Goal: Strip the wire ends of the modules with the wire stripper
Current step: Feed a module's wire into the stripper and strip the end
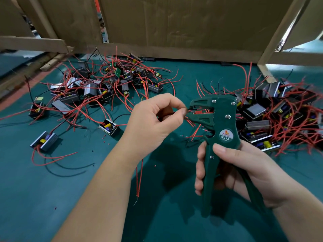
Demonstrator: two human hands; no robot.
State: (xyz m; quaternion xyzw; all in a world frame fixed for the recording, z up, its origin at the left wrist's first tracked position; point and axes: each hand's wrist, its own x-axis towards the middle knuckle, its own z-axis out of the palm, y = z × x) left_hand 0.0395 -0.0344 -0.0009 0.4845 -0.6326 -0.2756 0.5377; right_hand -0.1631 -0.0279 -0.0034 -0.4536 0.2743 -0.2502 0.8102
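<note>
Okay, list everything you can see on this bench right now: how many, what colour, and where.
wire stripper: one, dark green, upright in the right hand, mouth facing left
wire end: one, dark, at the stripper's mouth
red wires: a couple, hanging below the left hand
left pile: many modules, grey cases, red and black wires, far left
right pile: many modules, same colours, far right
loose modules: at least two, in front of the left pile
insulation bits: several, red and dark, on the mat
mat: one, teal, underneath everything
cardboard panels: several, brown, behind
left hand: pinches the wire end
right hand: grips the stripper's handles
</note>
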